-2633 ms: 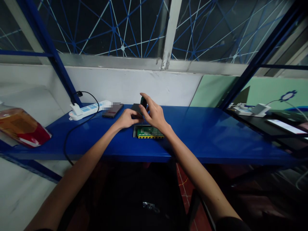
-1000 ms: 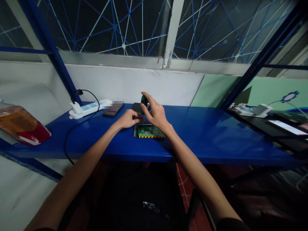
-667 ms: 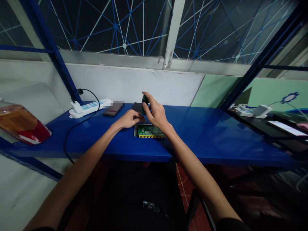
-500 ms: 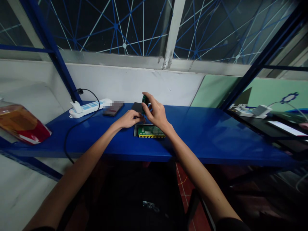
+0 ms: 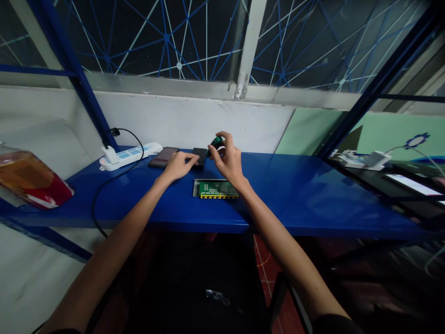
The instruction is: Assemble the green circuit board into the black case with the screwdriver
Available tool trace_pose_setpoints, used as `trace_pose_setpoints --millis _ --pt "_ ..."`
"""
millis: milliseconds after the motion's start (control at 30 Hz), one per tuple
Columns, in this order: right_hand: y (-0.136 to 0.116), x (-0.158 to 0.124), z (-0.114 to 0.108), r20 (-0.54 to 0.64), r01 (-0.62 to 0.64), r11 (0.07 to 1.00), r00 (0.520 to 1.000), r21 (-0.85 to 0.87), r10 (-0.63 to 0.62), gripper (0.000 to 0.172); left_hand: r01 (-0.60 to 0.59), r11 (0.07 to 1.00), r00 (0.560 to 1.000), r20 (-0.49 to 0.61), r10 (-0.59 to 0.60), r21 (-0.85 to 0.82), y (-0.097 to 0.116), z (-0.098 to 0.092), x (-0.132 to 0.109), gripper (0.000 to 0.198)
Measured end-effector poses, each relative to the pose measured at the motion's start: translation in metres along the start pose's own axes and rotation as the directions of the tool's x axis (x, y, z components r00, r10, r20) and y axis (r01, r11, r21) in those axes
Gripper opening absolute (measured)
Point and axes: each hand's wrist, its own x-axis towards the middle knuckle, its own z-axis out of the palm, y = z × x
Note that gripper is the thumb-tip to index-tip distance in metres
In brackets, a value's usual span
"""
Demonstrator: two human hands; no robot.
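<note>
In my right hand point(image 5: 229, 157) is a screwdriver point(image 5: 216, 143) with a dark green and black handle, tilted above the back part of the desk. My left hand point(image 5: 180, 166) is closed, thumb and fingers together at the near left side of a flat black box or cover point(image 5: 199, 157); anything between the fingertips is hidden. Closer to me lies a green circuit board point(image 5: 212, 187) with a row of yellow ports, set in a grey metal tray point(image 5: 196, 189). My right wrist covers the board's right end. Tiny dark specks lie behind the board.
A phone point(image 5: 163, 157) lies behind my left hand, beside a white power strip point(image 5: 130, 155) with a black cable. A red and orange package point(image 5: 33, 178) stands at the left. On the right are a white charger point(image 5: 378, 160) and a lit screen point(image 5: 413, 184).
My left hand has moved left and back, from above the board to the black box. The screwdriver has lifted away from the board and tilted from upright; my right hand has shifted slightly right.
</note>
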Motion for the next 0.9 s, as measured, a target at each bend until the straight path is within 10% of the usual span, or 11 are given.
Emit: trace_pose_setpoints --millis 900 --pt "0.005 -0.005 0.013 0.117 0.029 0.998 0.993 -0.050 -0.023 0.029 0.109 0.983 0.947 0.285 -0.148 0.147 -0.012 0.007 0.001 0.055"
